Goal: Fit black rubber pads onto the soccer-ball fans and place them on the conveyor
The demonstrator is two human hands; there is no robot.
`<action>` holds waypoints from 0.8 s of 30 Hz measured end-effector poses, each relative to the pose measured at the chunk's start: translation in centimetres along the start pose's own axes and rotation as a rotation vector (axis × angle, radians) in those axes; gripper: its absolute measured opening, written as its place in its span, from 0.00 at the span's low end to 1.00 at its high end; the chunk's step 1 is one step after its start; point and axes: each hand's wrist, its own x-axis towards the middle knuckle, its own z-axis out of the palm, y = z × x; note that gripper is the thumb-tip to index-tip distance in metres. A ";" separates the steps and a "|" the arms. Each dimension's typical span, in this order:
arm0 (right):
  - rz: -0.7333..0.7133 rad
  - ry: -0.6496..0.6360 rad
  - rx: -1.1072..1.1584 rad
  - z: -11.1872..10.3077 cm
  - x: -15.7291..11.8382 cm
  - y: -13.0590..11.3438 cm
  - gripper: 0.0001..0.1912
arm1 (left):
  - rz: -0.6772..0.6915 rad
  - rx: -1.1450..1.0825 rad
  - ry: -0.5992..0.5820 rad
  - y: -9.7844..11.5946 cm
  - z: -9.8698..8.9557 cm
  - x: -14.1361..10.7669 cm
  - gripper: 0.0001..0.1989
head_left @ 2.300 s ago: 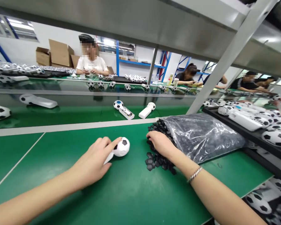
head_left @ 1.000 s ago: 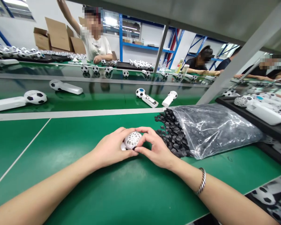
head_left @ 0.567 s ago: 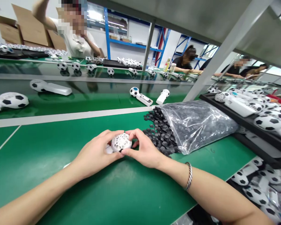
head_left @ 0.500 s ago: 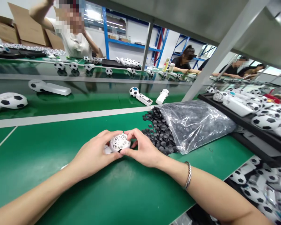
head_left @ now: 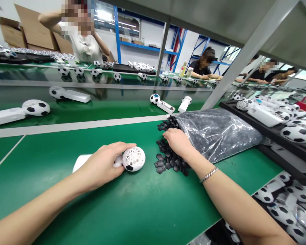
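Note:
My left hand (head_left: 107, 165) is closed around the neck of a white handheld fan (head_left: 134, 159) with a round, football-patterned head. The fan lies on the green work surface, its open-lattice grille facing up. One black patch shows on the near side of the head, and the white handle sticks out behind my wrist. My right hand (head_left: 180, 143) is over a pile of small black pentagon pieces (head_left: 177, 165) at the mouth of a clear plastic bag (head_left: 219, 132). Its fingers are bent together among the pieces; the fingertips are hidden, so what they pinch cannot be made out.
More football-patterned fans (head_left: 37, 108) lie on the green conveyor belt (head_left: 112, 109) beyond a pale strip. At right, a black tray (head_left: 247, 117) is heaped with fans, beside a slanted grey post (head_left: 234, 71). Other people sit or stand across the line.
My right hand has left the fan and moved right to the black pieces. My left hand keeps hold of the fan, whose head is now more exposed. Fans on the belt have shifted right.

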 end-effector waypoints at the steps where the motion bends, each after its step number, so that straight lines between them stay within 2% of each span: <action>1: -0.005 0.015 0.002 0.0 0.1 -0.1 0.11 | 0.038 0.042 -0.004 -0.3 0.0 0.1 0.29; 4: -0.043 0.069 0.066 -0.2 0.1 -0.4 0.13 | 0.084 0.138 -0.003 -1.1 0.1 0.3 0.32; 10: -0.137 0.099 0.751 -2.3 -2.1 -3.9 0.07 | 0.084 0.100 -0.031 -1.5 0.1 0.5 0.33; 12: -0.210 0.052 0.814 -2.9 -2.9 -5.3 0.03 | 0.083 0.082 -0.047 -1.3 0.0 0.4 0.33; 15: -0.361 -0.014 0.809 -2.9 -3.4 -6.8 0.06 | 0.079 0.063 -0.035 -1.0 0.2 0.2 0.34; 18: -0.432 -0.004 0.779 -2.2 -3.5 -7.7 0.07 | 0.049 0.048 0.016 -0.6 0.7 0.1 0.39; 20: -0.402 0.023 0.801 -1.7 -3.6 -8.1 0.06 | 0.029 0.046 0.046 -0.4 1.0 0.1 0.39; 24: -0.207 0.049 0.971 -0.8 -3.8 -8.5 0.03 | 0.008 0.042 0.093 -0.1 1.4 0.2 0.34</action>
